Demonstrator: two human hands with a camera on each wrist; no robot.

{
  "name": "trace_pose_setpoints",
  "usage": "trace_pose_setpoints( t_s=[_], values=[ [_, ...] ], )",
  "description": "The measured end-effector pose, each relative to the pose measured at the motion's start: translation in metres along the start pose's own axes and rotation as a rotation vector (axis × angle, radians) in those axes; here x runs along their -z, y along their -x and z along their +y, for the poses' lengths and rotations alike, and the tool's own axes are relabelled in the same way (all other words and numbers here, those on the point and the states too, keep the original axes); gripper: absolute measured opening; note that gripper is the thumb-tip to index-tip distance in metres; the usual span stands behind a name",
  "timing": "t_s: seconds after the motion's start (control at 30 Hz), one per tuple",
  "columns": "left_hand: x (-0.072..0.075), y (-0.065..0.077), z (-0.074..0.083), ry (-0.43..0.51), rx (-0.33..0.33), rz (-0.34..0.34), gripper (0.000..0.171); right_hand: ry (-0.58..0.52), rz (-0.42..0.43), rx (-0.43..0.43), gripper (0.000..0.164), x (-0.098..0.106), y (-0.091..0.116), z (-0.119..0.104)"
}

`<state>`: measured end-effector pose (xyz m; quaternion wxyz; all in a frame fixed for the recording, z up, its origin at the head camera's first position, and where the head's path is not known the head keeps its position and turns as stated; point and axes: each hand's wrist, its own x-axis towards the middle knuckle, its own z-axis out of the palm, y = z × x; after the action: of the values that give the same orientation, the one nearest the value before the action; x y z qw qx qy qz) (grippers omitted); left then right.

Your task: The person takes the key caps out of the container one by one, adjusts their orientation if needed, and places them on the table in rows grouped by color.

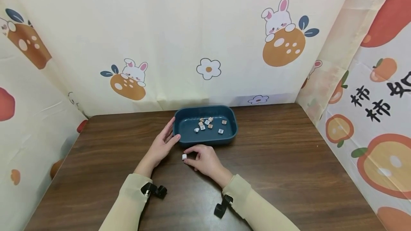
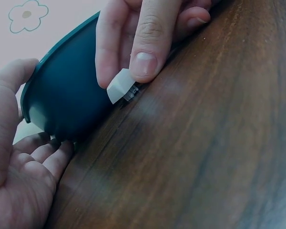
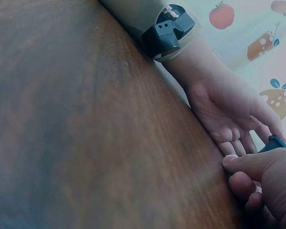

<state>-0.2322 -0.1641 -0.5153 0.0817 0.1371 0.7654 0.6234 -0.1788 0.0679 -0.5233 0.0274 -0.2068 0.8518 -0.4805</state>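
Note:
A white keycap [image 2: 120, 86] with a clear and dark part under it is pinched between the thumb and fingers of my right hand [image 1: 205, 159]. It is close over the table, in front of the tray, in the head view. My left hand [image 1: 162, 147] holds the left end of the dark blue tray [image 1: 207, 142], its thumb at the near left corner. In the left wrist view, the upper digit lies on the tray's rim and other fingers curl low beside its wall. Several small white and orange-tan keycaps [image 1: 221, 131] lie scattered inside the tray.
The brown wooden table [image 1: 289, 174] spreads around the tray, which stands near the back edge. Printed cloth [image 1: 179, 38] hangs behind and at both sides. Black wrist cameras [image 1: 221, 208] sit on both sleeves.

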Motion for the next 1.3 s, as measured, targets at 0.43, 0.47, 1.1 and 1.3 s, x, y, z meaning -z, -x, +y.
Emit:
trace_pose_setpoints(
  t_s=[0.43, 0.47, 1.1, 1.3],
  values=[
    [0.0, -0.007, 0.002, -0.006, -0.011, 0.002, 0.072, -0.002, -0.032, 0.011, 0.038, 0.015, 0.001, -0.005],
    [-0.001, -0.007, 0.002, -0.004, -0.011, 0.0, 0.072, 0.009, -0.041, 0.01, 0.039, 0.018, 0.002, -0.005],
    [-0.003, -0.002, 0.002, -0.004, 0.01, 0.011, 0.074, 0.012, -0.07, 0.026, 0.026, 0.099, -0.009, -0.035],
    [0.002, 0.002, 0.001, -0.002, 0.014, 0.011, 0.072, 0.137, -0.013, 0.018, 0.028, 0.109, -0.048, -0.022]
  ],
)
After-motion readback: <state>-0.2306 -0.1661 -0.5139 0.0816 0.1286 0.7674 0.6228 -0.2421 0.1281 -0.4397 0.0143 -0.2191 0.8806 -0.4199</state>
